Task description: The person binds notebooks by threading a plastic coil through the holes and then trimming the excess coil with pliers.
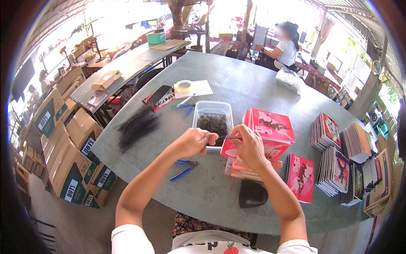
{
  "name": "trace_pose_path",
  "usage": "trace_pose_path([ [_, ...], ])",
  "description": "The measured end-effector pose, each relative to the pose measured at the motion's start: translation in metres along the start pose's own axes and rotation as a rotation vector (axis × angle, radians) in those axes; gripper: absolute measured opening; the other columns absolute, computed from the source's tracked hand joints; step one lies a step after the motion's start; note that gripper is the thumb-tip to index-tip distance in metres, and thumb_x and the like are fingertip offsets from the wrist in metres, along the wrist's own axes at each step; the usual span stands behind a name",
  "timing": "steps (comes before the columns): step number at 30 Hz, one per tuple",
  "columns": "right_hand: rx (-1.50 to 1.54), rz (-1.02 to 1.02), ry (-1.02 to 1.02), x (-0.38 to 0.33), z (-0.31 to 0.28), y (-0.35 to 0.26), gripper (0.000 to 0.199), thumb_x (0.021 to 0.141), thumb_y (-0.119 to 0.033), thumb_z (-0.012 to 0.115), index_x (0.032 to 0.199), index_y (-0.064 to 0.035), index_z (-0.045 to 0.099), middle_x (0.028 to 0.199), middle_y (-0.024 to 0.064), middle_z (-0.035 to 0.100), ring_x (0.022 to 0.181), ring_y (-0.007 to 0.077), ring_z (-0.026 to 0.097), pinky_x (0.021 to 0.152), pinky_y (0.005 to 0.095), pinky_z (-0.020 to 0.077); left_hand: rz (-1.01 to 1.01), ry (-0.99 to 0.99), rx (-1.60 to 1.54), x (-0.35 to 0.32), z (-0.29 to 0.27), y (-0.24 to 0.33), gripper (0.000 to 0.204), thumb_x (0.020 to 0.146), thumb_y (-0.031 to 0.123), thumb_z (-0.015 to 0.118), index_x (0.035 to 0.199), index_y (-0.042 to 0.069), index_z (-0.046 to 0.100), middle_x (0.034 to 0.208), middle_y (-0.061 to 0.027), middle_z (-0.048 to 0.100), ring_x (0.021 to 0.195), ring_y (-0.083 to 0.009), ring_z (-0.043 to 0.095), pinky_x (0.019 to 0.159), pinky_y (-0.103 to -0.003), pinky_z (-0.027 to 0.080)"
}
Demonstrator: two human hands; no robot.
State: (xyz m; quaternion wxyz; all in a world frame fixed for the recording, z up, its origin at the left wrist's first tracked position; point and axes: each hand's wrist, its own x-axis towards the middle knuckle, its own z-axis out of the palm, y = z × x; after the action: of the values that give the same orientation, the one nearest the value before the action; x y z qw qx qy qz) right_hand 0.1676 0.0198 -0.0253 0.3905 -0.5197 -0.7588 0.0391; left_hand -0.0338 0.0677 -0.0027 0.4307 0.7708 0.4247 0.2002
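My left hand (195,142) is over the near left part of a clear plastic tub (231,111), its fingers curled in. Whether anything small is in them cannot be made out. The tub holds many short black wire coils (212,123). At the tub's near right corner, my right hand (250,146) pinches a thin dark piece (234,136), too small to name surely. A red notebook (229,149) lies beneath those fingers, partly hidden. Beside them stands a stack of red notebooks (271,122). A clear-wrapped bundle of pinkish sticks (245,169) is under my right wrist.
Blue-handled pliers (182,172) lie before the tub. Long black wire coils (137,126), a phone (161,95) and a tape roll (183,86) are to the left. Notebook stacks (334,171) line the right; a black rounded object (253,194) is near. Cartons (72,169) stand left; a person sits beyond.
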Motion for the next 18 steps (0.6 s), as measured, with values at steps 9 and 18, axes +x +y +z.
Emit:
trace_pose_path([
  [9, 0.083, -0.023, 0.122, 0.0, -0.002, 0.001, 0.016, 0.079, -0.005, 0.061, 0.094, -0.0036, 0.055, 0.08, 0.0112, 0.055, 0.086, 0.0327, 0.056, 0.074, 0.0425, 0.0465, 0.485, -0.006, 0.499, -0.025, 0.108, -0.002, 0.024, 0.076, 0.019, 0.068, 0.097, 0.008, 0.062, 0.099, -0.0102, 0.059, 0.097, -0.0278, 0.054, 0.09, -0.042, 0.04],
  [18, -0.268, 0.011, 0.177, -0.015, -0.028, 0.031, 0.021, 0.075, -0.005, 0.059, 0.096, -0.0073, 0.063, 0.088, 0.0119, 0.06, 0.088, 0.0297, 0.058, 0.081, 0.0389, 0.0456, 0.515, -0.286, 0.456, -0.022, 0.163, -0.011, 0.066, 0.074, 0.017, 0.069, 0.132, 0.006, 0.04, 0.122, -0.0215, 0.051, 0.111, -0.0363, 0.051, 0.09, -0.043, 0.043],
])
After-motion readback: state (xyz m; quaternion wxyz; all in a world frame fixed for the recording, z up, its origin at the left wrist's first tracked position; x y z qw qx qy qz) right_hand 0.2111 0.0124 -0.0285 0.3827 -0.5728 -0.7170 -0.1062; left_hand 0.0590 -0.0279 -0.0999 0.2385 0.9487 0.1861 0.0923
